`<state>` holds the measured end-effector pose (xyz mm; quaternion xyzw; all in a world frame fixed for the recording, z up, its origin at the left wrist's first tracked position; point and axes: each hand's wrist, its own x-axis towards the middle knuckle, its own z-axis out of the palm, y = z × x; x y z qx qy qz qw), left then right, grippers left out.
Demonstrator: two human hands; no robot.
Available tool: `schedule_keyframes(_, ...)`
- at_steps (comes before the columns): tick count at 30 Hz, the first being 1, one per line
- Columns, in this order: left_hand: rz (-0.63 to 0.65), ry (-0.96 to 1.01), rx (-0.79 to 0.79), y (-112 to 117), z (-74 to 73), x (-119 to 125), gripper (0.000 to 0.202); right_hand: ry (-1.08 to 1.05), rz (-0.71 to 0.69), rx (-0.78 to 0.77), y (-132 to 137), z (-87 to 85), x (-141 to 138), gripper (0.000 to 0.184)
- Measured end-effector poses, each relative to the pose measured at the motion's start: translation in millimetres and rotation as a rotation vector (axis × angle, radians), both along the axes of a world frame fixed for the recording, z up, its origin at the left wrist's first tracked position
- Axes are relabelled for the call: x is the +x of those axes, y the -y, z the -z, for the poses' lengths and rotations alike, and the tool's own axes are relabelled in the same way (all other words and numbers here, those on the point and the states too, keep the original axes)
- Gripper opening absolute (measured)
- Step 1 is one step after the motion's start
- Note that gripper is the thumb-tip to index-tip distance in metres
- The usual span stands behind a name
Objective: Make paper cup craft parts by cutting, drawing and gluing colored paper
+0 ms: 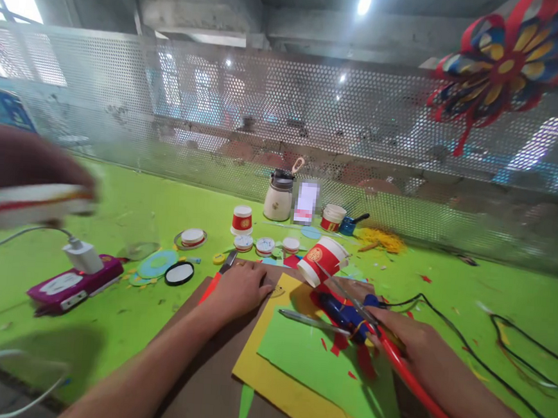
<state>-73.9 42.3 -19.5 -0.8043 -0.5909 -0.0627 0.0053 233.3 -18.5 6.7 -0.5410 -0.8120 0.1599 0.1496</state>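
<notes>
My left hand [241, 293] lies palm down on a brown board [198, 370], its fingers stretched forward over the surface. A red-handled utility knife [212, 287] lies along its left side, partly hidden by it. My right hand [406, 341] is closed round red-handled scissors [402, 363], blurred by motion, with the blades pointing up and left. Near the blades leans a red and white paper cup [320, 260], tilted. A blue glue gun [341, 314] lies under the scissors, and a pen [309, 319] rests on green paper [297, 349] over a yellow sheet [251, 355].
A purple power strip [82, 284] with a white plug stands left. Behind are an upright paper cup [242, 220], stacked cups [332, 218], a white flask [278, 199] and yellow shreds [385, 240]. A black cord [448, 325] crosses the right side. A blurred dark shape [22, 163] hangs left.
</notes>
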Motion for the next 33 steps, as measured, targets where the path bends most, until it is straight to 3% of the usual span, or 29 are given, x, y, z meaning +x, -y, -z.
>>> schedule_keyframes(12,-0.061,0.038,0.001,1,-5.8,2,0.038,-0.095,-0.005,-0.034,2,-0.1,0,0.037)
schedule_keyframes(27,-0.098,0.066,0.012,0,0.7,1,0.036,-0.060,-0.041,0.005,-1,9.7,4,0.042)
schedule_keyframes(33,-0.291,0.076,0.094,-15,-8.3,-23,0.043,-0.094,-0.008,0.015,1,-0.1,0,0.037)
